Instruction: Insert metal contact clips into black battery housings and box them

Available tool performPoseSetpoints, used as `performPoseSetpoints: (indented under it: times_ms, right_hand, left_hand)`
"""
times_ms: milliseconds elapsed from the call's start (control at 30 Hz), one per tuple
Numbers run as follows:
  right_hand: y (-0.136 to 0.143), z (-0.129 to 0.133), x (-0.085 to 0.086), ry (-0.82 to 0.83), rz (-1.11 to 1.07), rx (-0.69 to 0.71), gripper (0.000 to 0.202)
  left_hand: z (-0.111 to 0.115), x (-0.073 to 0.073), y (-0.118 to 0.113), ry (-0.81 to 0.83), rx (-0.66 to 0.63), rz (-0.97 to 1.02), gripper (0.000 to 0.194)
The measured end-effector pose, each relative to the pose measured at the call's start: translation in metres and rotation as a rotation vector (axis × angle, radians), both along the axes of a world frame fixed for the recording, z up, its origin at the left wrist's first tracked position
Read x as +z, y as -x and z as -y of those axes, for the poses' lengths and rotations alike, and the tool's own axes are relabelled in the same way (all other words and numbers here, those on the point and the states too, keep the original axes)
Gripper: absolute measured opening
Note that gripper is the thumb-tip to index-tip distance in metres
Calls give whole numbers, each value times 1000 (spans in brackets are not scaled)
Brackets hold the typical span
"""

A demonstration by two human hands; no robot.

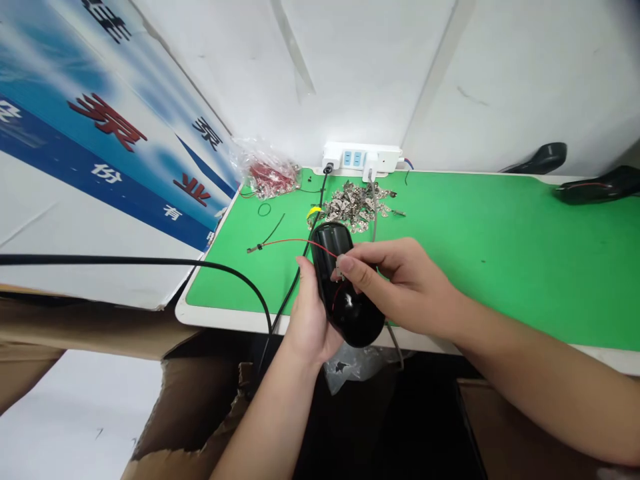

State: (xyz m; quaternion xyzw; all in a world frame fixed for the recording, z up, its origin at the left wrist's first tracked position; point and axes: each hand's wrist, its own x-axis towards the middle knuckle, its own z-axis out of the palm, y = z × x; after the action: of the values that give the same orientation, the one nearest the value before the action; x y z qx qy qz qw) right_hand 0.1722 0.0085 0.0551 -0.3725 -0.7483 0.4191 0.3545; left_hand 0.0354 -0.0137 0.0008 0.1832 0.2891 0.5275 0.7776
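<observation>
Red and white Chinese characters, among them 业, 份 and 有, printed on the blue-and-white banner (pixel 75 133) at upper left; nothing else legible

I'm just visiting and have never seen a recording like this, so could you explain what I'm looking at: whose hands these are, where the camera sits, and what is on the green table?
There is no machine here: a person works bare-handed, filmed by a camera on their own head looking down. The left hand cradles a glossy black housing. The right hand pinches a small metal piece against it, where a thin red wire leads in. On the green mat lie a pile of small metal parts, a bag of red wires and a white power strip.
</observation>
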Motion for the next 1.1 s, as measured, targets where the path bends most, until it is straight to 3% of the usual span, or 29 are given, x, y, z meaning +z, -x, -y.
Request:
performPoseSetpoints:
  times_ms: [167,400,633,900,1100]
  right_hand:
    - [-5,-2,-4,1,79,112,35]
    - [-6,-4,-7,74,101,99,37]
    - [-8,-5,-8,234,54,37,35]
    - [-11,-2,-5,167,-120,-16,23]
    - [-15,-2,-5,169,-138,-91,22]
  left_hand:
    - [-1,1,-3,42,46,38,69]
    - [2,3,-9,37,115,86,70]
    - [1,-1,-10,68,156,89,66]
    - [0,0,-9,55,196,72,63]
    - [2,1,-8,35,136,109,63]
